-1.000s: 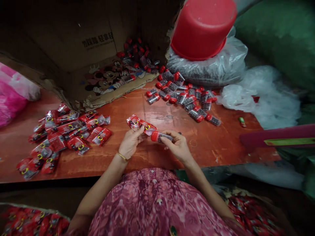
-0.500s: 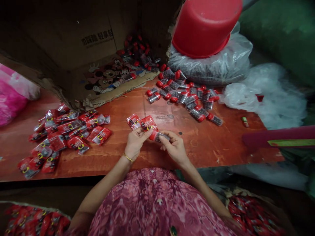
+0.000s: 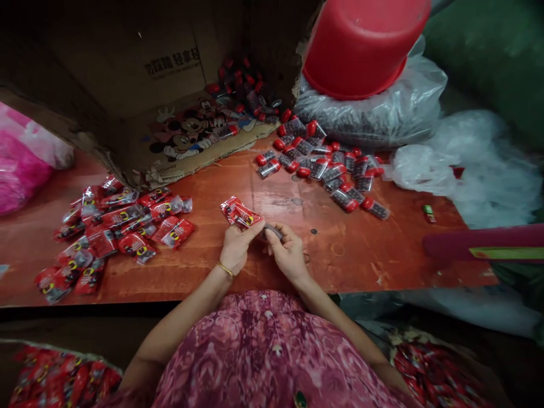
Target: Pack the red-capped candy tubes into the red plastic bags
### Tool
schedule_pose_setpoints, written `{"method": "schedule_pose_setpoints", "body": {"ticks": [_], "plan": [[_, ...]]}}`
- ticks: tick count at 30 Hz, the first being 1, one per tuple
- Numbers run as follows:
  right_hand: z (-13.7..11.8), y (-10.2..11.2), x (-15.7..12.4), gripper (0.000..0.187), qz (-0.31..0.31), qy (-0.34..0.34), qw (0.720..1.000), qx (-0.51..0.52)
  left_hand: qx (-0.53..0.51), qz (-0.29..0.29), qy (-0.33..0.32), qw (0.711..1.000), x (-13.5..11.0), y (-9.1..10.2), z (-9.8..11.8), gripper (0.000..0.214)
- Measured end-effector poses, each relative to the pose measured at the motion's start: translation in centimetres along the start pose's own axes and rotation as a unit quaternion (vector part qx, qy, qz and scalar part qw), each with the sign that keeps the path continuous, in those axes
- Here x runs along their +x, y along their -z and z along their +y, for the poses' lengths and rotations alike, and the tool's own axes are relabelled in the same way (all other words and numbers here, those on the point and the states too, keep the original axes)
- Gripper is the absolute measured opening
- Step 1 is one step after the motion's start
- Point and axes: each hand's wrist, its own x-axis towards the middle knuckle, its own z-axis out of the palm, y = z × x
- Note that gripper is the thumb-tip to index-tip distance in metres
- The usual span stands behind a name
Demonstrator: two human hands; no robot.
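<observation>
My left hand point(image 3: 237, 247) pinches a small red printed pouch point(image 3: 241, 213) above the red-brown table point(image 3: 340, 249). Its mouth faces my right hand point(image 3: 287, 254). My right hand is closed on a small clear container point(image 3: 274, 230) whose red-capped end is hidden inside the pouch; only its clear tail shows between the fingers. Both hands touch at the pouch mouth. A pile of filled red pouches point(image 3: 110, 226) lies to the left. Loose red-capped clear containers point(image 3: 327, 170) lie at the far right centre.
An open cardboard box point(image 3: 170, 124) with cartoon print lies on its side behind, more containers inside. A red bucket point(image 3: 361, 45) sits upside down on a clear plastic bag point(image 3: 374, 113). Pink bag point(image 3: 21, 164) at left, crumpled plastic point(image 3: 467, 170) at right, red pouches near my lap.
My right hand has pushed the red-capped container leftward into the pouch; its red cap, visible a second ago, is now inside. The hands have drawn together.
</observation>
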Motion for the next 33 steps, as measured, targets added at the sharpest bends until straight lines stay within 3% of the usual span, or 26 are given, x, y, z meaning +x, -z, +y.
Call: {"method": "schedule_pose_setpoints", "body": {"ticks": [6, 11, 17, 21, 23, 25, 29, 33], "plan": [[-0.4, 0.5, 0.4, 0.028, -0.056, -0.021, 0.998, -0.008, -0.001, -0.014, 0.013, 1.0, 0.0, 0.5, -0.3, 0.026], [-0.2, -0.8, 0.1, 0.029, 0.018, -0.023, 0.999, 0.023, 0.056, -0.073, 0.003, 0.996, 0.2, 0.7, -0.3, 0.025], [-0.5, -0.6, -0.3, 0.029, -0.076, -0.018, 0.997, 0.029, -0.011, -0.004, -0.019, 1.0, 0.2, 0.7, 0.5, 0.03], [-0.3, -0.5, 0.5, 0.029, -0.057, -0.021, 0.998, 0.024, -0.027, -0.055, 0.027, 0.998, -0.2, 0.7, 0.1, 0.034], [0.3, -0.9, 1.5, 0.03, -0.054, -0.024, 0.998, 0.022, -0.034, -0.043, 0.028, 0.998, -0.3, 0.9, 0.2, 0.034], [1.0, -1.6, 2.6, 0.032, -0.045, -0.004, 0.999, -0.005, -0.039, -0.022, 0.032, 0.998, -0.1, 1.6, 0.6, 0.033], [1.8, -3.8, 4.5, 0.035, -0.039, 0.104, 0.987, -0.115, -0.047, -0.005, 0.08, 0.996, 0.2, 3.2, 2.4, 0.022], [0.6, -5.7, 5.3, 0.03, -0.066, 0.204, 0.932, -0.291, -0.021, 0.046, 0.109, 0.993, 0.5, 4.8, 5.2, 0.01]]}}
